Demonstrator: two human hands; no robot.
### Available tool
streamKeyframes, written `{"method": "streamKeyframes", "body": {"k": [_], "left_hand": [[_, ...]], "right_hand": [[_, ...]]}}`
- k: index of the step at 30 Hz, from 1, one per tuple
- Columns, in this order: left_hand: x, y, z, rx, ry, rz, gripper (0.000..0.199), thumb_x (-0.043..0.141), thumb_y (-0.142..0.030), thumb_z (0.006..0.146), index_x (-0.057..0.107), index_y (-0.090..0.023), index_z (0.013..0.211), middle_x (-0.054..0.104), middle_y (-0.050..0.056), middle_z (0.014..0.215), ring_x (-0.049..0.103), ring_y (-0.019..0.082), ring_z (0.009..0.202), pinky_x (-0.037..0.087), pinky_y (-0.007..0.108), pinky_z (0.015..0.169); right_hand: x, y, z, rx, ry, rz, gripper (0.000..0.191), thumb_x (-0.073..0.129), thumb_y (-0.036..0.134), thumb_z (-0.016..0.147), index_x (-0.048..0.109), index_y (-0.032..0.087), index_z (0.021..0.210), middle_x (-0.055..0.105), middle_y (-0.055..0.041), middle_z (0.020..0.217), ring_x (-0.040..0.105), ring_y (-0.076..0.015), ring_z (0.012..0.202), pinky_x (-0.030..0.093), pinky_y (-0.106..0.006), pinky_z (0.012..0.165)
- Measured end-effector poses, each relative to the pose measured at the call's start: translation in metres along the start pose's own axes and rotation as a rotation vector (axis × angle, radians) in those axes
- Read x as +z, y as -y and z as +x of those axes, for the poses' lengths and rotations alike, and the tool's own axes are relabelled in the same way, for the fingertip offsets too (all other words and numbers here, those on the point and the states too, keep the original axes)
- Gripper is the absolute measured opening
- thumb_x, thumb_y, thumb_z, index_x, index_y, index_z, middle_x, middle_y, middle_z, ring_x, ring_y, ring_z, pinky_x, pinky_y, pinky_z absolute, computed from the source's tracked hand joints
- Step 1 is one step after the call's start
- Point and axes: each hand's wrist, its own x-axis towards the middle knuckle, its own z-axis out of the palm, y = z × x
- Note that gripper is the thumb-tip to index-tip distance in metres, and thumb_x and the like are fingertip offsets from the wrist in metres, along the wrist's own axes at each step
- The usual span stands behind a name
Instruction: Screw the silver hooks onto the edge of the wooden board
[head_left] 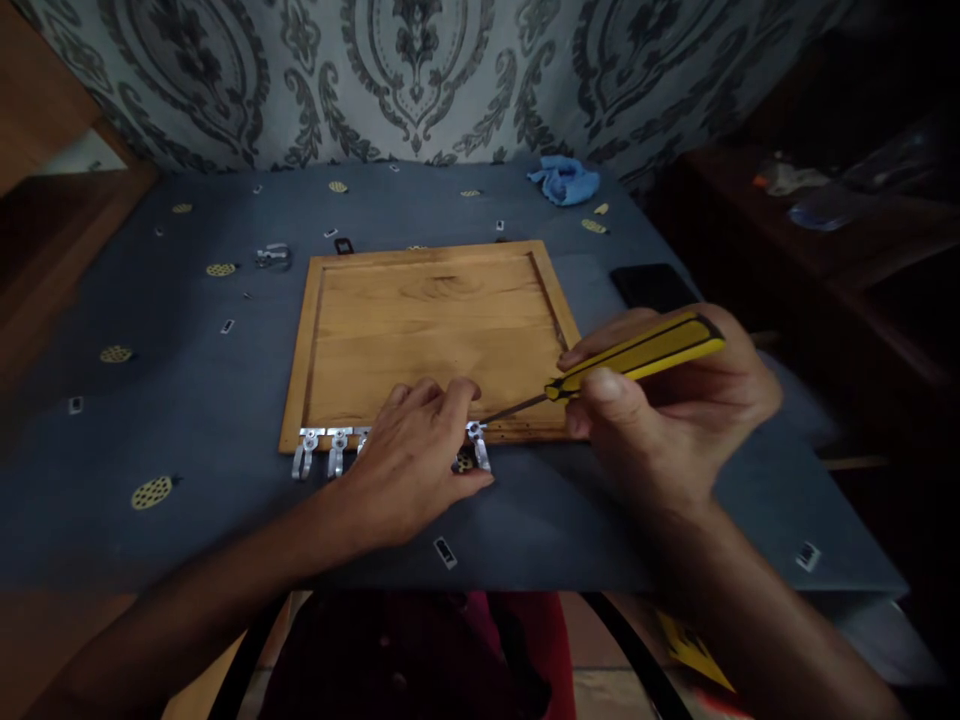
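A framed wooden board (427, 340) lies flat on the table, with a row of silver metal hooks (337, 452) along its near edge. My right hand (667, 420) grips a yellow-and-black screwdriver (637, 357), its shaft slanting down to the left. The screwdriver's tip is at the rightmost metal hook (478, 447). My left hand (409, 460) rests over the board's near edge with curled fingers, its thumb against the lower end of that hook. Part of the hook row is hidden under this hand. Small dark holes (529, 432) run along the edge to the right of the hook.
A loose metal hook (274, 256) lies behind the board to the left, with a tiny screw-like piece (247, 295) nearby. A black flat object (654, 287) lies to the right. A crumpled blue cloth (566, 180) sits at the back, before a patterned curtain (420, 80).
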Motion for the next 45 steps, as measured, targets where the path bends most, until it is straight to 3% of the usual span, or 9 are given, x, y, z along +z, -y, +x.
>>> {"method": "streamKeyframes", "body": {"k": [9,16,24,29,32,38,45], "left_hand": [[-0.001,0.000,0.001,-0.002,-0.004,0.015,0.050,0.080,-0.030,0.076,0.048,-0.021,0.113,0.067,0.005,0.103,0.060,0.029,0.105,0.046,0.043,0.091],[0.000,0.000,0.000,0.022,-0.020,0.036,0.050,0.080,-0.029,0.077,0.048,-0.020,0.115,0.067,0.006,0.103,0.060,0.029,0.104,0.047,0.043,0.089],[-0.001,0.000,0.000,0.006,-0.009,0.021,0.050,0.081,-0.028,0.076,0.048,-0.021,0.113,0.067,0.005,0.103,0.060,0.029,0.105,0.046,0.044,0.090],[0.000,0.000,0.000,0.025,-0.017,0.032,0.048,0.080,-0.028,0.077,0.048,-0.019,0.111,0.066,0.006,0.103,0.060,0.029,0.103,0.046,0.043,0.089],[0.001,0.001,0.000,0.029,-0.017,0.024,0.047,0.080,-0.029,0.076,0.048,-0.019,0.109,0.067,0.007,0.104,0.059,0.030,0.105,0.046,0.044,0.090],[0.001,0.001,0.000,0.013,-0.025,0.004,0.053,0.081,-0.029,0.076,0.048,-0.020,0.116,0.067,0.006,0.104,0.059,0.029,0.106,0.046,0.043,0.091],[-0.002,-0.001,0.002,0.009,0.005,0.020,0.051,0.081,-0.030,0.076,0.050,-0.017,0.113,0.068,0.007,0.102,0.059,0.030,0.104,0.046,0.043,0.090]], "right_hand": [[0.002,-0.002,0.000,0.082,0.048,-0.069,0.022,0.084,0.032,0.076,0.063,0.026,0.076,0.069,0.0016,0.078,0.055,-0.0091,0.041,0.041,-0.025,0.031],[0.001,-0.004,-0.002,0.135,0.049,-0.134,0.030,0.090,0.038,0.066,0.063,0.026,0.073,0.066,0.0002,0.076,0.056,-0.0121,0.050,0.042,-0.027,0.036],[0.000,-0.002,-0.002,0.105,0.078,-0.169,0.024,0.090,0.035,0.067,0.068,0.027,0.075,0.068,0.0000,0.078,0.056,-0.0129,0.053,0.044,-0.028,0.039],[-0.010,0.001,0.006,0.173,0.298,-0.110,0.019,0.077,0.032,0.083,0.076,0.031,0.103,0.070,-0.0007,0.084,0.060,-0.0118,0.052,0.050,-0.027,0.043],[-0.014,0.003,0.012,0.105,0.382,-0.135,0.005,0.075,0.029,0.085,0.077,0.028,0.081,0.071,-0.0034,0.084,0.063,-0.0162,0.062,0.051,-0.029,0.046],[-0.007,0.001,0.012,-0.042,0.300,-0.206,0.013,0.085,0.031,0.074,0.073,0.029,0.074,0.069,-0.0008,0.072,0.063,-0.0194,0.067,0.053,-0.035,0.057],[0.000,-0.001,0.003,0.044,0.232,-0.097,0.013,0.082,0.029,0.078,0.070,0.025,0.076,0.073,0.0004,0.074,0.068,-0.0161,0.060,0.053,-0.027,0.044]]}}
